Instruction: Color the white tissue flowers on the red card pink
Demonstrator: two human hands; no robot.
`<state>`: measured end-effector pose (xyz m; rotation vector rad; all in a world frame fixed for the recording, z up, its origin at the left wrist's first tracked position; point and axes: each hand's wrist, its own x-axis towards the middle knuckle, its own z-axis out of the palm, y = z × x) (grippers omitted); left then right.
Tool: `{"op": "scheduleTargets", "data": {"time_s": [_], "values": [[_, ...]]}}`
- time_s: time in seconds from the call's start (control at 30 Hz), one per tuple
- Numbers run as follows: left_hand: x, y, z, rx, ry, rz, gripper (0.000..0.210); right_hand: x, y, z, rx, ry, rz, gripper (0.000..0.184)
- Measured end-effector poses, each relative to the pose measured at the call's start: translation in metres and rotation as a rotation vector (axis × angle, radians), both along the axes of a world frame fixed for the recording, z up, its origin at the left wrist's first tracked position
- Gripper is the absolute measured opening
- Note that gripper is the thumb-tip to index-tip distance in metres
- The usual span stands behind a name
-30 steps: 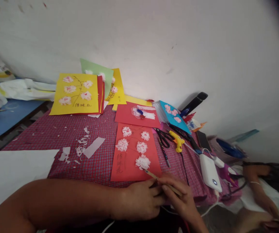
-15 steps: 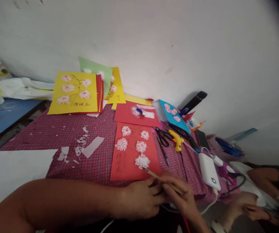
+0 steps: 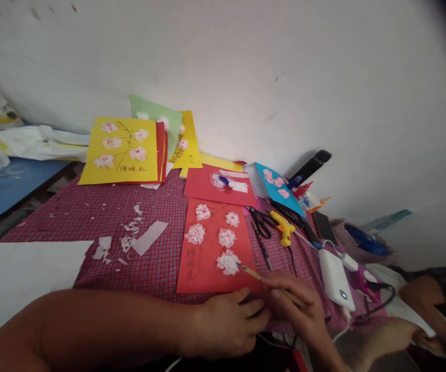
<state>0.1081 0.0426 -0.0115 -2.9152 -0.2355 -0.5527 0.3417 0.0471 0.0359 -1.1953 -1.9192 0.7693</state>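
My right hand is closed round a thin wooden paintbrush, whose tip meets the right edge of the lowest white paper flower. That flower is on a red card with several other white, pink-flecked flowers, faint stems and handwriting down its left side. Beside the card's near edge, my left hand lies palm down with its fingers loosely apart; I see nothing held in it. A second red card lies just beyond, carrying paint blobs and white paper strips.
Paper scraps litter the checked cloth at left. Finished yellow cards lean at the back. Scissors, a yellow glue gun, a marker and a white power bank lie at right. Another person's arm shows lower right.
The brush tip has shifted from the lower edge of the flower to its right side. My right hand has moved right, away from my left hand, whose fingers have spread a little.
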Motion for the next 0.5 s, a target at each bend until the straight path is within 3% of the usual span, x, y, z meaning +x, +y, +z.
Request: {"op": "scheduleTargets", "data": {"time_s": [0.1, 0.2, 0.37, 0.5], "values": [[0.002, 0.0, 0.0, 0.027, 0.02, 0.005, 0.021, -0.008, 0.039, 0.005, 0.01, 0.041, -0.159, 0.017], [0.006, 0.002, -0.005, 0.101, 0.022, 0.01, 0.022, -0.029, 0.098, 0.007, -0.032, 0.133, -0.273, 0.026], [0.018, 0.007, -0.036, 0.24, -0.018, 0.061, 0.029, -0.063, 0.189, -0.003, -0.071, 0.272, -0.364, 0.039], [0.025, 0.009, -0.058, 0.352, -0.096, 0.122, 0.039, -0.076, 0.229, -0.018, -0.085, 0.29, -0.36, 0.043]]}}
